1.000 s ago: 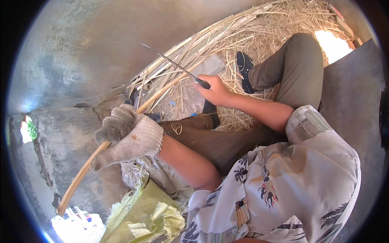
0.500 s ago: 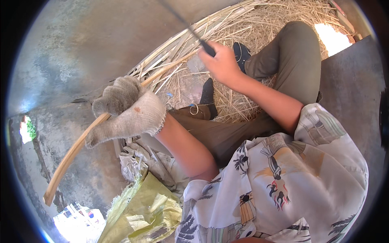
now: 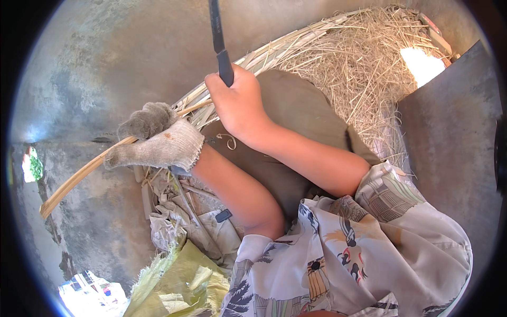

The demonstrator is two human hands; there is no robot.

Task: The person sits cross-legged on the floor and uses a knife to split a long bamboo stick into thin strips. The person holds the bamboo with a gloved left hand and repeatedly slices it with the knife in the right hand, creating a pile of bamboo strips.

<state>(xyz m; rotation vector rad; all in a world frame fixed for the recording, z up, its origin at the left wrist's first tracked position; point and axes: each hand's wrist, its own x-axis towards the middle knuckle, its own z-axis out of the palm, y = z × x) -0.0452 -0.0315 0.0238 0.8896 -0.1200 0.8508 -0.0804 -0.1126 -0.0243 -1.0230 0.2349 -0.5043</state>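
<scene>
My left hand (image 3: 161,141), in a soiled knitted work glove, is closed around a long, slightly curved bamboo strip (image 3: 79,179). One end of the strip sticks out to the lower left. The other passes up and right behind my right hand. My bare right hand (image 3: 240,103) grips the black handle of a knife (image 3: 216,31). Its dark narrow blade points up, apart from the strip, and its tip is cut off by the top edge. A thin curled shaving (image 3: 228,141) lies on my brown trousers below the right wrist.
Long pale strips (image 3: 311,34) and a heap of shavings (image 3: 364,68) lie along the back wall. A torn yellow-green woven sack (image 3: 182,285), crumpled plastic (image 3: 168,230) and a small dark object (image 3: 224,215) are at lower left. Stained grey walls (image 3: 105,63) rise close by.
My right hand has moved left, bringing the knife to a more upright angle. My left hand and the strip have shifted slightly left. My legs have moved, and my feet are now hidden.
</scene>
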